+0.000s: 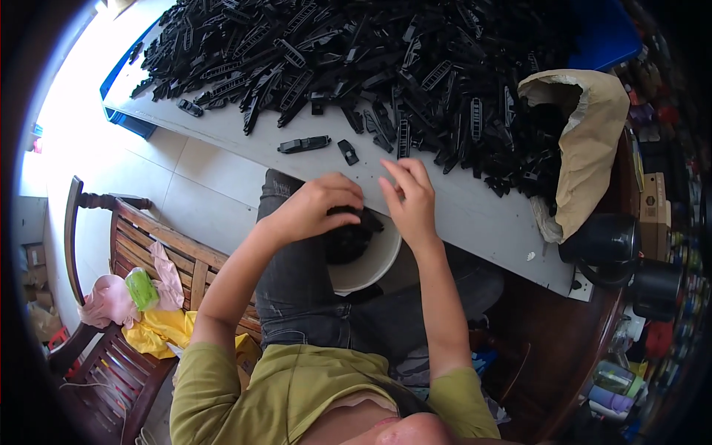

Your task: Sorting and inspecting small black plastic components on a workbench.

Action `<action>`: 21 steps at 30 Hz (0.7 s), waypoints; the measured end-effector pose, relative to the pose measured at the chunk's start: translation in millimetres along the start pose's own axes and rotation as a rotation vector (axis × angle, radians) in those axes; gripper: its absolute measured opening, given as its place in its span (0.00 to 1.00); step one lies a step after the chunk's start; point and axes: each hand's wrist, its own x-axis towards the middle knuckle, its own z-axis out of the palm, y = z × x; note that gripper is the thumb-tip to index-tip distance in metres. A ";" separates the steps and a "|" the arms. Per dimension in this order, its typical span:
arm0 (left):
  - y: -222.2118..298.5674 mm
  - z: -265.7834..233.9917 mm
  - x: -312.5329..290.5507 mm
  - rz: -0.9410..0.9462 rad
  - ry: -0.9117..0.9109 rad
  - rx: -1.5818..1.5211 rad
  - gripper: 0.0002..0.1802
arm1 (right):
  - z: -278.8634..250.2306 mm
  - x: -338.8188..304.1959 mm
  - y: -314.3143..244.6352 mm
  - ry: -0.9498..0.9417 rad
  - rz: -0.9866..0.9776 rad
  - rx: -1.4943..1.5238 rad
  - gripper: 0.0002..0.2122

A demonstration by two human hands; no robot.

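Note:
My left hand (320, 205) hovers over the left rim of a white bucket (389, 259) between my legs. Its fingers curl loosely, the thumb stands apart from them, and nothing shows in the grasp. Inside the bucket lie dark pieces (348, 243), partly hidden by this hand. Just right of it, my right hand (412, 199) is raised by the table's near edge, thumb and fingers apart and holding nothing visible. Beyond the hands, a long black plastic part (304, 144) and a small black car-shaped piece (347, 152) lie singly on the grey tabletop (245, 148).
A big heap of black plastic parts (297, 67) covers the table's far side. To its right stands an open tan sack (597, 141), with black mugs (604, 241) nearby. A wooden bench (170, 252) at left carries pink and yellow cloths (156, 330).

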 end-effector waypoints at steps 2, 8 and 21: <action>7.2 -4.4 -5.8 0.057 0.039 0.024 0.08 | 10.7 16.0 -11.7 -0.038 -0.060 -0.133 0.17; 0.4 -25.3 -4.0 -0.270 0.584 0.505 0.11 | 51.0 47.2 -30.8 -0.158 0.004 -0.554 0.13; -13.1 -1.2 14.8 -0.102 0.118 0.115 0.13 | -13.6 -1.9 -2.2 -0.045 -0.115 -0.100 0.11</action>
